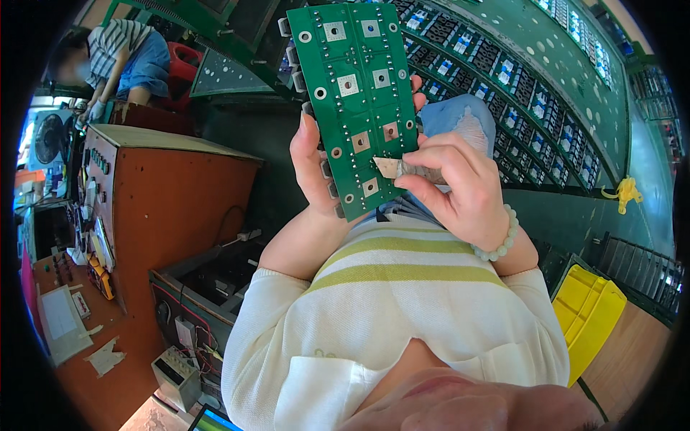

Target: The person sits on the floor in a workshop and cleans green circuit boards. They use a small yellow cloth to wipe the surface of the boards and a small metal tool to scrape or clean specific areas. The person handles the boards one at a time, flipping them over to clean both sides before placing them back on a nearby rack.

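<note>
A green circuit board point(345, 118) is raised in front of me at a tilt, showing rows of solder joints and square metal pads with holes. My left hand point(309, 161) is closed round it from below, the thumb along its left edge and fingertips showing past the right edge. Between thumb and fingers, my right hand point(463, 179) pinches a flat blade point(387, 167) with a pale slanted tip and a wrapped-looking grey handle. That tip lies over the board's lower right part, beside a pad; whether it touches the surface I cannot tell.
Racks of boards point(496, 79) with blue and white parts fill the upper right. A yellow bin point(586, 316) stands at the lower right. On the left are a brown cabinet point(172, 194) and a grey power unit point(176, 373). Another person point(126, 57) works at the upper left.
</note>
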`<state>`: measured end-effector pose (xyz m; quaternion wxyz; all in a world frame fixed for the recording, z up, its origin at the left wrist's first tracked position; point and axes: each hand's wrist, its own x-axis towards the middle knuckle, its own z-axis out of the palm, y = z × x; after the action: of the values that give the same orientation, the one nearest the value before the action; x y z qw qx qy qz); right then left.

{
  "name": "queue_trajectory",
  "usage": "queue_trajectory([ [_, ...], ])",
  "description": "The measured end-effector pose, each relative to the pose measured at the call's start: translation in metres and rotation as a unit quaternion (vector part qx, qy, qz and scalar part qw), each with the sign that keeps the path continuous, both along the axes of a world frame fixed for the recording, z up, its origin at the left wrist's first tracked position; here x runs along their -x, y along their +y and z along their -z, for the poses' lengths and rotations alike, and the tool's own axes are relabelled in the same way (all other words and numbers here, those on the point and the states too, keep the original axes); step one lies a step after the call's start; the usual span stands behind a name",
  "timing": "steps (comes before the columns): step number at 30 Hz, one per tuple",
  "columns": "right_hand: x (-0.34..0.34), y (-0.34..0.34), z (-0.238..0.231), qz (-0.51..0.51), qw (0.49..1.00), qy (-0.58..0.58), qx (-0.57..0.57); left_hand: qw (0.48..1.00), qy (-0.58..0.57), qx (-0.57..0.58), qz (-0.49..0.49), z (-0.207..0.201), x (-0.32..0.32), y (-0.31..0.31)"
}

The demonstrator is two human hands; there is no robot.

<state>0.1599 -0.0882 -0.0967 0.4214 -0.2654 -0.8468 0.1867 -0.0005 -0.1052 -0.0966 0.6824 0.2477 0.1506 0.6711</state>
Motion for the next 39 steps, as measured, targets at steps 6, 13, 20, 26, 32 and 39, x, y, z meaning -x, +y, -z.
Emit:
queue_trajectory([
  [6, -0.002, -0.006, -0.004, 0.002, 0.995, 0.078, 0.066, 0.996, -0.063, 0.029, 0.051, 0.001, 0.004, 0.001],
  [13, -0.016, -0.006, 0.005, 0.015, 0.975, 0.181, 0.129, 0.982, -0.136, 0.079, 0.103, -0.007, 0.006, 0.000],
  [20, -0.021, -0.005, 0.013, 0.017, 0.967, 0.205, 0.149, 0.967, -0.197, 0.041, 0.158, -0.001, 0.008, 0.005],
  [26, -0.027, -0.002, 0.018, 0.019, 0.972, 0.190, 0.139, 0.963, -0.213, 0.066, 0.154, -0.007, 0.004, 0.004],
  [32, -0.031, -0.001, 0.018, 0.007, 0.978, 0.178, 0.108, 0.951, -0.244, 0.066, 0.179, -0.008, 0.002, 0.004],
  [39, -0.033, -0.001, 0.021, 0.008, 0.976, 0.188, 0.112, 0.957, -0.198, 0.022, 0.212, -0.005, 0.002, 0.002],
])
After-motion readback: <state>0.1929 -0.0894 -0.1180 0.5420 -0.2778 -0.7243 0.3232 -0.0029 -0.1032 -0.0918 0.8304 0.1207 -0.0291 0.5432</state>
